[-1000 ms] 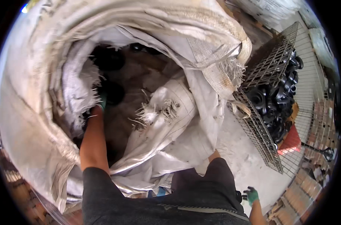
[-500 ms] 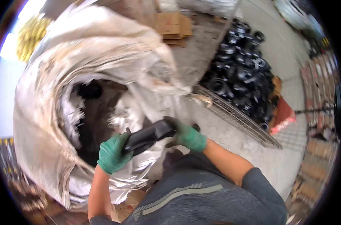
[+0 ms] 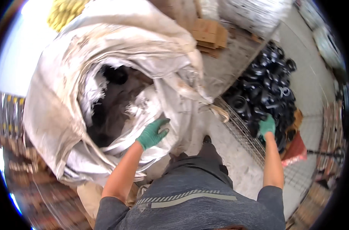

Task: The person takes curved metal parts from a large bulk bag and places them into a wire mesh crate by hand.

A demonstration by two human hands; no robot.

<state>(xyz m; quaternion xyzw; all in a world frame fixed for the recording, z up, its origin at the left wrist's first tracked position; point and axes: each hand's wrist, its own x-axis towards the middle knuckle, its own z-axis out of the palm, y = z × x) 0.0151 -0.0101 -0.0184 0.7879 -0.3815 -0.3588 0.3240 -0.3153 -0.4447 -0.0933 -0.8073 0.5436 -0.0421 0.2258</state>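
Note:
My left hand (image 3: 153, 134), in a green glove, is held over the near right side of a large white woven bulk bag (image 3: 117, 42). Its fingers are spread and nothing is in them. Inside the bag's ragged mouth lie dark pieces (image 3: 116, 75), mostly in shadow. On the right, my right hand (image 3: 267, 125), gloved alike, reaches down into a heap of shiny black plastic pipe fittings (image 3: 272, 78). Its fingertips are lost among the fittings, so I cannot see whether it grips one.
A wire mesh panel (image 3: 241, 132) edges the heap's near side. A red sack (image 3: 296, 150) lies at its right end. Folded cardboard (image 3: 208, 33) rests behind, beside a filled white bag (image 3: 255, 15). Stacked pallets (image 3: 19, 151) stand far left.
The black plastic fitting that both hands held is out of them. My left hand has opened near the bag, and my right hand has moved right to the heap.

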